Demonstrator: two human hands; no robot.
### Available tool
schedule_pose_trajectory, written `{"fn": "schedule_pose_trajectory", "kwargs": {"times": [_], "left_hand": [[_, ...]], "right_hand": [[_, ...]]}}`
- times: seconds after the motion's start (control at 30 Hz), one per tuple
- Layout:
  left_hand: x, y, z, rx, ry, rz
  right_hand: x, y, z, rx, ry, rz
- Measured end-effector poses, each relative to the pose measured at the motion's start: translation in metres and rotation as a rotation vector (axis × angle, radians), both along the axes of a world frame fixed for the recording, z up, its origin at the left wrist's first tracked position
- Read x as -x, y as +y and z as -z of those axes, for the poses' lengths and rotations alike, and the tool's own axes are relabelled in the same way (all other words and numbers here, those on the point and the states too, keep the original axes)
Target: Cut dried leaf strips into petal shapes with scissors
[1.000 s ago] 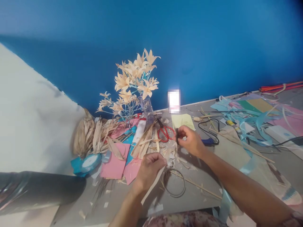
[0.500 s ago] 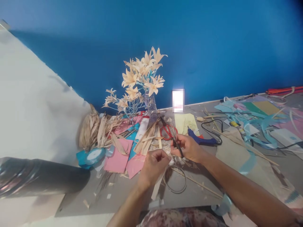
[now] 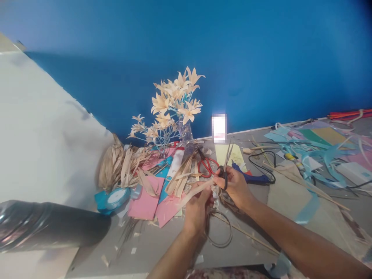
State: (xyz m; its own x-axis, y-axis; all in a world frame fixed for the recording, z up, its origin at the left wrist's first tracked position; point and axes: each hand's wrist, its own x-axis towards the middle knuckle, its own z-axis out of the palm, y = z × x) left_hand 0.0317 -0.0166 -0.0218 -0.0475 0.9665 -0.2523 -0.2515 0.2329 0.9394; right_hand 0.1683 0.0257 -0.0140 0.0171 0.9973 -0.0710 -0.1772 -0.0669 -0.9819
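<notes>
My right hand (image 3: 236,188) is closed on a pair of black-handled scissors (image 3: 223,178), whose thin blades point up and away from me. Its fingertips also meet the end of a pale, flat strip (image 3: 193,192), possibly dried husk. My left hand (image 3: 197,211) is closed with that strip between its fingers, and the strip's long end reaches out to the left. Just below my hands a coil of thin wire (image 3: 222,245) lies on the table. Beyond them rest red-handled scissors (image 3: 205,169) and a blue glue gun (image 3: 255,177).
Cream artificial flowers (image 3: 176,93) stand in a clear vase (image 3: 186,139) by the blue wall. To the left are dried husks (image 3: 110,166), pink sheets (image 3: 147,195), a ribbon roll (image 3: 116,198) and a dark cylinder (image 3: 55,224). Blue ribbons (image 3: 334,162) tangle on the right.
The scissors in my right hand have swung from pointing down to blades up. The pale strip is now raised across my hands, where before it hung below my left hand.
</notes>
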Motion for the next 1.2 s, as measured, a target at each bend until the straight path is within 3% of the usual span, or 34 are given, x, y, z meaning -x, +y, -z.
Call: {"fn": "schedule_pose_trajectory", "kwargs": {"times": [0.2,0.33,0.43,0.63,0.73,0.83,1.0,1.2], "left_hand": [[0.001,0.019,-0.01,-0.025,-0.204,-0.089],[-0.001,0.017,-0.008,-0.02,-0.214,-0.042],[-0.003,0.015,-0.008,-0.069,-0.095,-0.046],[0.005,0.023,-0.025,-0.161,0.443,-0.008],[0.008,0.026,-0.024,-0.297,0.629,-0.052],[0.012,0.025,-0.015,-0.358,0.634,-0.018],[0.02,0.023,-0.008,-0.192,0.516,0.074],[0.019,0.02,-0.003,-0.424,0.814,0.161]], "right_hand": [[0.004,-0.004,-0.009,0.089,0.059,-0.106],[0.005,-0.005,-0.008,0.11,0.067,-0.093],[0.005,-0.005,-0.004,0.094,0.024,-0.088],[0.003,-0.005,-0.002,0.033,-0.079,-0.122],[0.002,-0.003,0.002,-0.007,-0.141,-0.105],[0.002,-0.001,0.009,-0.039,-0.202,-0.113],[0.0,-0.002,0.016,-0.054,-0.275,-0.181],[0.001,-0.006,0.013,-0.102,-0.404,-0.206]]}}
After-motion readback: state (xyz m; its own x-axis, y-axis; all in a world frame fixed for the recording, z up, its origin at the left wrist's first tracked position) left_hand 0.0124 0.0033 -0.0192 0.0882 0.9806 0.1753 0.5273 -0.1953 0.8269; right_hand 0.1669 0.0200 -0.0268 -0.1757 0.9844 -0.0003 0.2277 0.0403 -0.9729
